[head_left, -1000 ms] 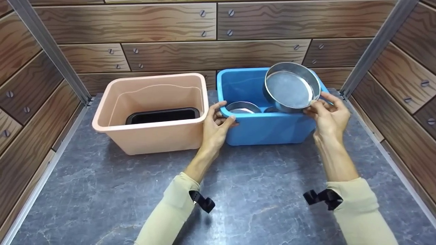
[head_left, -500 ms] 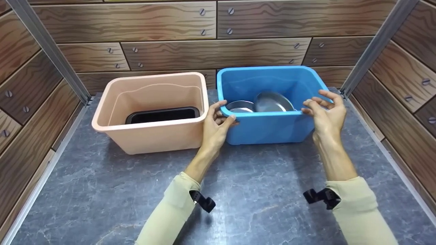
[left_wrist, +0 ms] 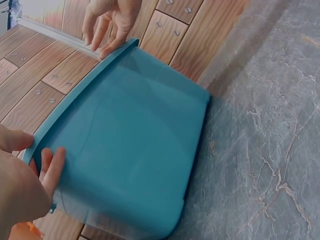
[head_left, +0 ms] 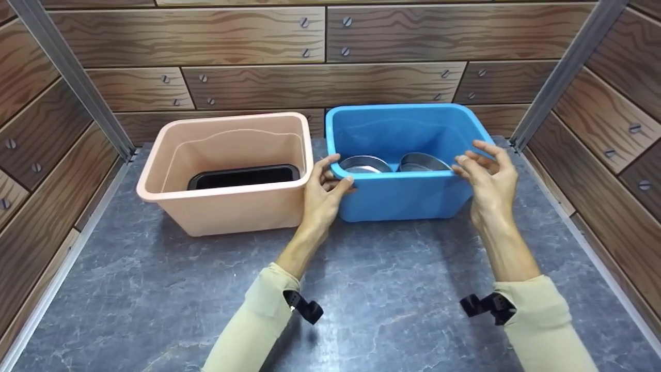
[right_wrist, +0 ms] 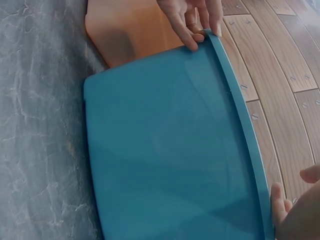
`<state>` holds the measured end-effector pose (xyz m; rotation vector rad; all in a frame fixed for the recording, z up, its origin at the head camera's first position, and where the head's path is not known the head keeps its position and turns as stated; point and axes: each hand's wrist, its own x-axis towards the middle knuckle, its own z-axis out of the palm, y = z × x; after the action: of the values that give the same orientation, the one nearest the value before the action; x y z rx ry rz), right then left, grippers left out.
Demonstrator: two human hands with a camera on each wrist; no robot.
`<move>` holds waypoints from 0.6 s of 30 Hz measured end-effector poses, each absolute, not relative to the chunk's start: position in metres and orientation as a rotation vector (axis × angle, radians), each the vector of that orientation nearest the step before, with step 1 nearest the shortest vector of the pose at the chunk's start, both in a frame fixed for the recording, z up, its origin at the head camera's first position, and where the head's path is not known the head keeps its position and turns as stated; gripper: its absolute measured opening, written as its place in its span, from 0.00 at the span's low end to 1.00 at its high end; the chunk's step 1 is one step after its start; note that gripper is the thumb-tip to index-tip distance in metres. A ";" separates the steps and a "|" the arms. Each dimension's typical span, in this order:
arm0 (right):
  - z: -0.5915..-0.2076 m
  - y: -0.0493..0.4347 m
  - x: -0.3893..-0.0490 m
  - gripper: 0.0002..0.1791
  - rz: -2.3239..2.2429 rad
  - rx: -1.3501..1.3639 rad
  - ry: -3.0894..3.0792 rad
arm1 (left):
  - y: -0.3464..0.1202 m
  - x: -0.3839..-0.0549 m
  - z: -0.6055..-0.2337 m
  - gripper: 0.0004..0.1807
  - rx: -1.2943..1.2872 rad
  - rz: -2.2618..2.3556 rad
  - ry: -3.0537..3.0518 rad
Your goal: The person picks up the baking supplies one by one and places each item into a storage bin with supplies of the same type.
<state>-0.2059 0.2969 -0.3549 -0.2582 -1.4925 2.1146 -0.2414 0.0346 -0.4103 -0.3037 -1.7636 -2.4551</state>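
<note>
My left hand (head_left: 321,199) grips the front left corner of the blue bin (head_left: 403,197), thumb outside and a finger over the rim. Beside the bin's front right corner is my right hand (head_left: 491,181), its fingers loosely bent with nothing held. In the right wrist view, those fingers (right_wrist: 278,205) lie at the rim's outer edge. Inside the blue bin are two round metal cake pans: the left pan (head_left: 364,166) and the right pan (head_left: 422,162), which looks tilted. The front wall hides their lower parts.
A peach bin (head_left: 232,212) stands left of the blue one, with a black rectangular tray (head_left: 245,176) inside. Both bins rest on a grey marbled tabletop (head_left: 382,299). Wood-patterned panels (head_left: 248,39) enclose the back and sides.
My right hand has let go of the round cake pan, which dropped from above the rim into the blue bin and settled lower. The left hand has kept its grip on the corner.
</note>
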 end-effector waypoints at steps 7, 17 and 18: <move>-0.366 0.298 -0.202 0.19 2.121 -0.141 -1.527 | 0.023 -0.241 -0.404 0.30 -0.227 -2.455 -1.882; -0.376 0.308 -0.194 0.17 2.126 0.191 -1.690 | -0.008 -0.225 -0.374 0.25 -0.245 -2.374 -2.184; -0.377 0.309 -0.193 0.17 2.123 0.229 -1.716 | -0.013 -0.222 -0.370 0.24 -0.299 -2.346 -2.218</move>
<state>-0.1927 0.3086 -0.3768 0.2290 -1.7159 2.1226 -0.2220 -0.0126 -0.3702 -0.2991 -2.2181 -2.3459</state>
